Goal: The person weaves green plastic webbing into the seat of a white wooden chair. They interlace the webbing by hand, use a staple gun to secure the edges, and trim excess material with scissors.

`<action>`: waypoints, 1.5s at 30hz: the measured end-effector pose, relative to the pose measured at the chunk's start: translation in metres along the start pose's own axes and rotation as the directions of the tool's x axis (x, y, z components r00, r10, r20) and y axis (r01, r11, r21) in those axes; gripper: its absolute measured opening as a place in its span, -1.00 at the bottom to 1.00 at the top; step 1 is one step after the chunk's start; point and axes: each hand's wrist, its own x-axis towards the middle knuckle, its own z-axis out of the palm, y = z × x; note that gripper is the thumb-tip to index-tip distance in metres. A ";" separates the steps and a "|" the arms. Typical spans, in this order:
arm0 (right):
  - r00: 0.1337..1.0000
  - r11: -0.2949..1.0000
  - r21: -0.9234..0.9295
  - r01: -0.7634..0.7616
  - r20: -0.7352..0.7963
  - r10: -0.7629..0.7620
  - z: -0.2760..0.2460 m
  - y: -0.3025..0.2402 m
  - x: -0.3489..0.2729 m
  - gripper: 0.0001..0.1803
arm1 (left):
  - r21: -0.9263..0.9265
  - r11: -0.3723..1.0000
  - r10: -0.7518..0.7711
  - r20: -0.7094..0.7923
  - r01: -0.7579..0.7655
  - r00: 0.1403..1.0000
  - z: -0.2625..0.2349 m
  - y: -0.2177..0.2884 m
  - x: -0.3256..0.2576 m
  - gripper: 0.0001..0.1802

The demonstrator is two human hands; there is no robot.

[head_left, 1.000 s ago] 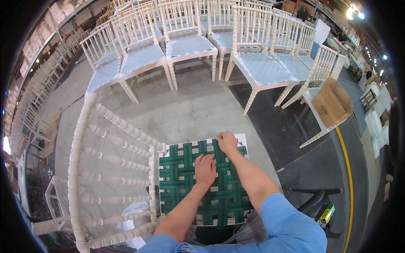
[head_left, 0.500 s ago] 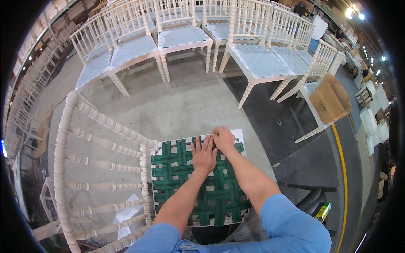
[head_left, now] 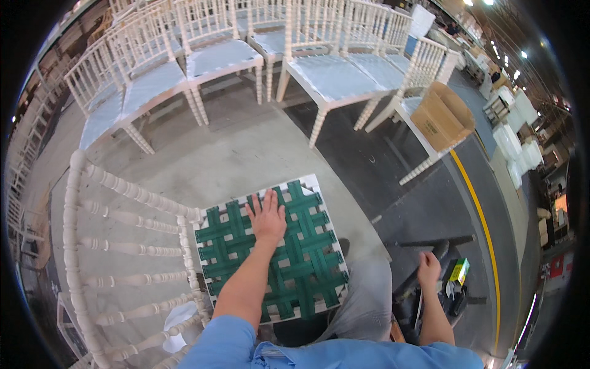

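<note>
My left hand (head_left: 268,220) lies flat with its fingers apart on the green webbing (head_left: 295,264), near the far edge of the seat. The woven straps cross over and under each other on the white seat frame (head_left: 340,255). Turned on its side, the chair has its cream spindle back (head_left: 126,249) standing to the left. Off to the right of the seat, my right hand (head_left: 429,269) is closed, over or beside a dark stand with things on it. Whatever its fingers may hold is hidden. A small yellow-green box (head_left: 459,270) sits just right of that hand.
Rows of cream chairs with white-covered seats (head_left: 335,77) stand beyond the work. An open cardboard box (head_left: 442,117) rests on a chair at the right. A yellow line (head_left: 482,212) runs along the dark floor. White paper or sheeting (head_left: 179,320) shows behind the spindles.
My right hand has left the far edge of the webbing and moved right and nearer, to the dark stand. My left hand stays on the straps. The whole view has shifted.
</note>
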 end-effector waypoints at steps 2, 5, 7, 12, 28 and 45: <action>0.989 0.985 -0.155 -0.072 -0.137 0.051 -0.039 0.072 -0.046 -0.80 | 0.007 1.000 0.000 0.036 0.000 0.999 -0.002 0.004 -0.005 -0.36; 0.939 0.829 -0.441 -0.344 -0.166 0.302 -0.061 0.138 -0.090 -0.68 | 0.021 1.000 -0.006 -0.003 0.006 1.000 -0.003 0.005 -0.001 -0.37; 0.943 0.858 -0.394 -0.329 -0.099 0.316 -0.056 0.152 -0.102 -0.63 | 0.026 1.000 -0.007 0.013 0.007 1.000 -0.004 0.005 -0.001 -0.37; 0.924 0.909 -0.222 -0.352 0.076 0.376 -0.060 0.151 -0.088 -0.47 | 0.030 1.000 -0.002 0.033 0.001 0.999 -0.008 0.006 0.000 -0.37; 0.891 0.763 0.611 -0.213 0.442 -0.105 -0.030 -0.092 0.001 -0.57 | -0.042 0.999 0.002 -0.041 -0.004 0.999 -0.001 -0.003 -0.002 -0.37; 0.553 0.865 0.443 -0.234 0.793 -0.256 0.210 -0.371 0.015 -0.69 | -0.103 0.995 0.000 -0.092 -0.010 0.996 0.006 -0.014 -0.001 -0.40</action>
